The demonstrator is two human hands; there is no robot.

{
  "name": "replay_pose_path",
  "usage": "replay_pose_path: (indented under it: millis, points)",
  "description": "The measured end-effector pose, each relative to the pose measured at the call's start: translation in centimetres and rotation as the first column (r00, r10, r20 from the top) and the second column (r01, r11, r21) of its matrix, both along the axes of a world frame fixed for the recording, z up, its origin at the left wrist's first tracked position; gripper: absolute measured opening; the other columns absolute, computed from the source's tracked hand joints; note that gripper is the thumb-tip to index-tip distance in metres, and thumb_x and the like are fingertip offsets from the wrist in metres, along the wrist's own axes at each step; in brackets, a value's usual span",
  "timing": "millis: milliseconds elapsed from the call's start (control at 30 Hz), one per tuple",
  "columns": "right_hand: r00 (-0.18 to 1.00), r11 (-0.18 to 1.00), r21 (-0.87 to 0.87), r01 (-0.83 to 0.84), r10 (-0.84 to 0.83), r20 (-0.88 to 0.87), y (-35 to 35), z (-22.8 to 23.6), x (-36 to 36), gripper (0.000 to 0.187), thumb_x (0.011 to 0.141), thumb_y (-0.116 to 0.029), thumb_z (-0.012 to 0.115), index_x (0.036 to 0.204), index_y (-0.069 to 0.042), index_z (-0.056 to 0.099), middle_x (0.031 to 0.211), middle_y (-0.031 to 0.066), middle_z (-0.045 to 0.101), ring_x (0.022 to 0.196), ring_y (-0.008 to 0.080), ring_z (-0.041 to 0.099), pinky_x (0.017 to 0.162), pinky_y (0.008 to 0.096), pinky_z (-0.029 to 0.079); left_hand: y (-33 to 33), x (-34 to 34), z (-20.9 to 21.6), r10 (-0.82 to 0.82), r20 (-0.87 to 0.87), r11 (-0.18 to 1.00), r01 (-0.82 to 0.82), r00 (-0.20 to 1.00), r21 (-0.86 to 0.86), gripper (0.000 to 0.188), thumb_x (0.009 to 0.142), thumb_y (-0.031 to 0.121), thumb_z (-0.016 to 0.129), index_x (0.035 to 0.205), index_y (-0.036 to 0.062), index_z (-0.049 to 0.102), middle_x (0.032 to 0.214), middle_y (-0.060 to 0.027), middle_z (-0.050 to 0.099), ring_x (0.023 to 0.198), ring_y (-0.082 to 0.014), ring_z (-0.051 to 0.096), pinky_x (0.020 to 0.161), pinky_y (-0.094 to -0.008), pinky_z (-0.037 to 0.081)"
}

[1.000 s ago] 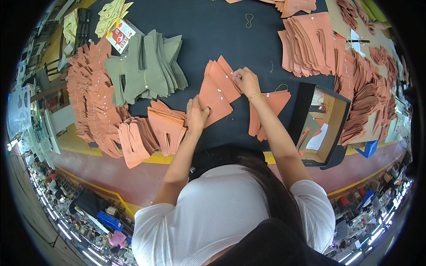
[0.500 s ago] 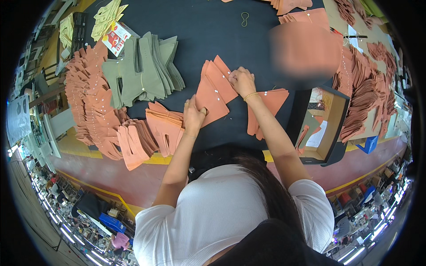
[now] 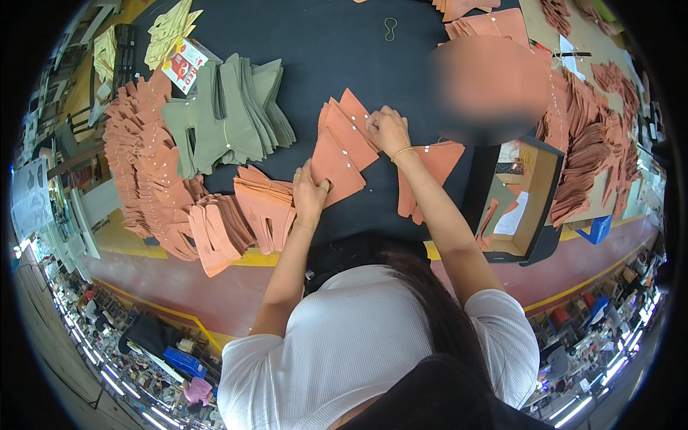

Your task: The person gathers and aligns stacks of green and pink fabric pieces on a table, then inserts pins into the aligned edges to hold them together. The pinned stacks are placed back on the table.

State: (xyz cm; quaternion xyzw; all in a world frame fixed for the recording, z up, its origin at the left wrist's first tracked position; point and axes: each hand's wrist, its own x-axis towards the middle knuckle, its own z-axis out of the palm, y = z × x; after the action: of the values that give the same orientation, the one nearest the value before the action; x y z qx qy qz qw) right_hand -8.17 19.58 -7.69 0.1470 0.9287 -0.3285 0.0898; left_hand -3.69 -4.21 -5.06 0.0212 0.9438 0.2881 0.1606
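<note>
Several salmon-coloured flat cut pieces [image 3: 337, 159], which look like leather or fabric, lie fanned out with small white labels on them. My left hand [image 3: 310, 195] grips their lower left edge, thumb on top. At their upper right edge my right hand [image 3: 388, 132] has its fingers curled and pinched on the outer piece; the fingertips are partly hidden. Another small stack of salmon pieces [image 3: 430, 172] lies under and beside my right forearm. Just left of my left hand sits a stack of slotted salmon pieces [image 3: 264, 197].
Grey-green cut pieces [image 3: 236, 122] tied with a band lie at left, beside a long row of salmon pieces [image 3: 143, 158]. An open black box [image 3: 527, 201] stands at right. A loose band [image 3: 390, 29] lies on the dark table [image 3: 351, 57]. A blurred patch covers the upper right.
The salmon pieces have fanned slightly further apart, the front one shifting down and left with my left hand. My right hand stays at the upper right edge.
</note>
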Motion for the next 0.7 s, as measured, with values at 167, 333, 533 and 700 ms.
replay_pose_path:
  millis: [167, 333, 533, 700]
  points:
    - [0.999, 0.992, 0.125, -0.001, -0.004, 0.042, -1.3, 0.9, 0.5, 0.008, 0.081, -0.018, 0.069, 0.082, -0.01, 0.069, 0.093, 0.0063, 0.059, 0.096, 0.0261, 0.058, 0.083, 0.0441, 0.042, 0.1, -0.1, -0.2, 0.015, 0.019, 1.0, -0.015, 1.0, 0.005, 0.063, 0.07, 0.008, 0.074, 0.128, -0.0041, 0.052, 0.107, -0.0219, 0.058, 0.104, -0.0382, 0.056, 0.091, -0.0435, 0.047]
    - [0.998, 0.984, 0.169, 0.061, -0.064, 0.013, -1.3, 0.4, 0.1, 0.011, 0.08, -0.02, 0.071, 0.081, -0.01, 0.067, 0.094, 0.0067, 0.058, 0.093, 0.027, 0.06, 0.08, 0.0456, 0.044, 1.3, -1.1, 0.1, 0.012, 0.041, 1.0, -0.012, 0.999, -0.006, 0.065, 0.068, 0.008, 0.074, 0.128, -0.0049, 0.051, 0.107, -0.0221, 0.058, 0.104, -0.0381, 0.056, 0.091, -0.0437, 0.046]
    - [0.99, 0.976, 0.175, 0.128, -0.116, -0.08, 2.6, 0.2, -2.3, 0.01, 0.081, -0.017, 0.071, 0.082, -0.008, 0.066, 0.093, 0.0092, 0.058, 0.087, 0.0315, 0.063, 0.076, 0.0452, 0.049, 4.9, -4.0, -0.3, -0.007, 0.014, 0.999, 0.007, 1.0, 0.041, 0.064, 0.07, 0.011, 0.073, 0.129, -0.003, 0.052, 0.112, -0.0214, 0.058, 0.108, -0.0378, 0.057, 0.093, -0.043, 0.047]
    - [0.963, 0.975, 0.114, 0.188, -0.161, -0.215, 2.0, 0.6, -2.4, 0.006, 0.082, -0.012, 0.069, 0.082, -0.006, 0.066, 0.091, 0.0102, 0.058, 0.082, 0.0317, 0.063, 0.074, 0.0425, 0.051, 4.4, -3.2, 0.4, -0.002, 0.017, 0.999, 0.001, 1.0, 0.052, 0.068, 0.069, 0.01, 0.074, 0.131, -0.0054, 0.05, 0.106, -0.0218, 0.058, 0.104, -0.0375, 0.057, 0.091, -0.0437, 0.047]
